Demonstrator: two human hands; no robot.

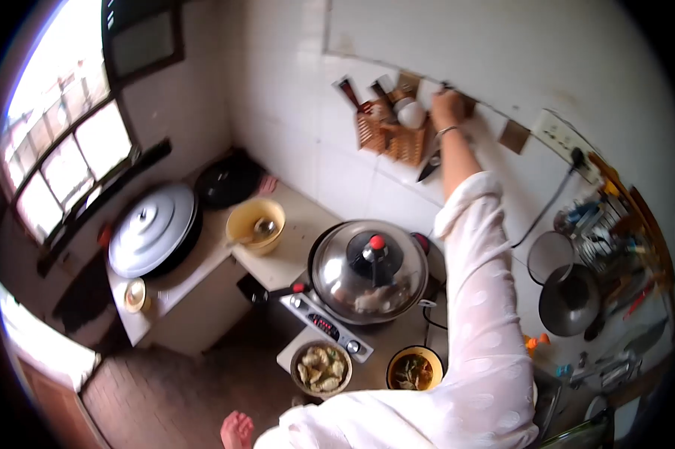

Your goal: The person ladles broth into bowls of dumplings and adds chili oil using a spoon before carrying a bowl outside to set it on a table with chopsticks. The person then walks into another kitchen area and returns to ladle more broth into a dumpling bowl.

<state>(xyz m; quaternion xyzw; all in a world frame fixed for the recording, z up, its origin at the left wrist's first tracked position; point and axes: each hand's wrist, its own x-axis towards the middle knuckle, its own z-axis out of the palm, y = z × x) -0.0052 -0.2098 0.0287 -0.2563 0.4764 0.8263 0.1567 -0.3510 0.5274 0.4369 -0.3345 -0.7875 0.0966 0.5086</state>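
From where I'm standing, the right hand [447, 108] is resting high at the tiled wall, just to the right of the woven basket [397, 142]. Its fingers are curling inward toward the wall; whether they're clamping on something or only touching, I can't tell from here. A dark-bladed utensil [429, 168] is hanging point-down beside the basket's lower right corner, partly hidden behind the forearm (a knife or a narrow turner, I can't say which). It's looking thin and stiff, probably light enough for one hand, and I'd guess its smooth blade would be slippery if greasy. The safer hold would be up at the handle end, level with the basket's top, keeping fingers off that narrowing tip.

The left hand [237, 429] is hanging well below the basket and to its left, fingers bending, nothing showing in them; whether they're lying together or apart, I can't tell. Directly below the basket, a shiny domed lid [333, 273] is covering the pan, well apart from both hands.
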